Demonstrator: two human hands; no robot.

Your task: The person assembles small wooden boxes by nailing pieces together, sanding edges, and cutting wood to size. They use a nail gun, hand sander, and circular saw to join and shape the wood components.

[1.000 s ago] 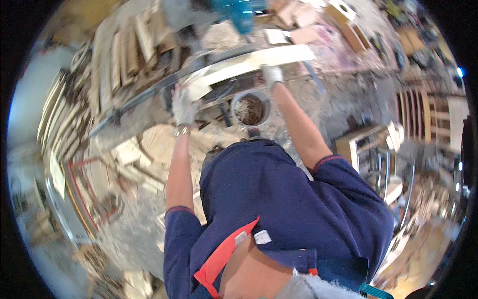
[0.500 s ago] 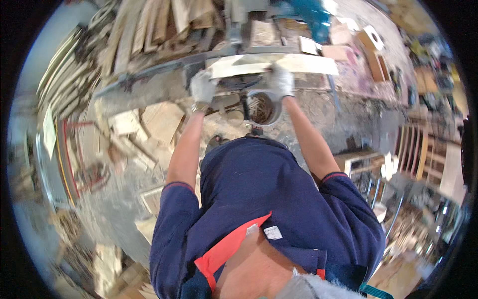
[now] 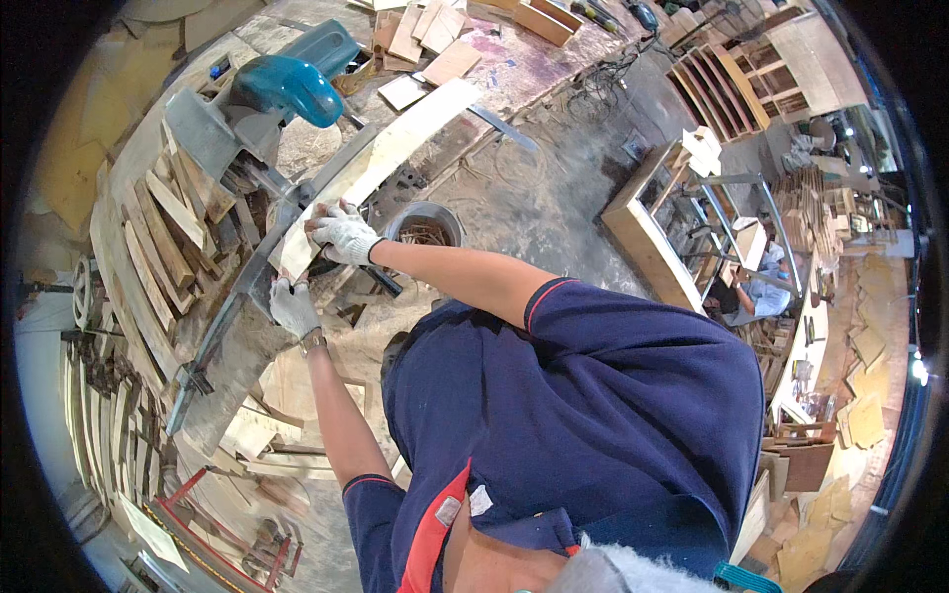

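A long pale wooden board (image 3: 405,140) lies slantwise on a machine bench, against a grey metal guide rail (image 3: 341,158). My left hand (image 3: 294,308), in a white work glove, grips the board's near end with its fingertips. A little farther along, my right hand (image 3: 343,234), gloved the same way, rests on the board with its fingers bent over it. The undersides of my fingers are hidden. Just right of my right hand, below the bench edge, stands a round bucket (image 3: 457,232) with wood scraps in it.
A teal-housed motor (image 3: 287,87) stands beyond the rail. Wood strips (image 3: 158,242) are heaped at the left. Offcuts (image 3: 262,435) and a red metal frame (image 3: 198,484) lie lower left. A wooden frame (image 3: 647,232) stands at right, with another person (image 3: 766,287) behind it.
The view has swung, so the board now runs slantwise instead of across. My hands are closer together, with the right one nearer the board's near end. Both are still on the board.
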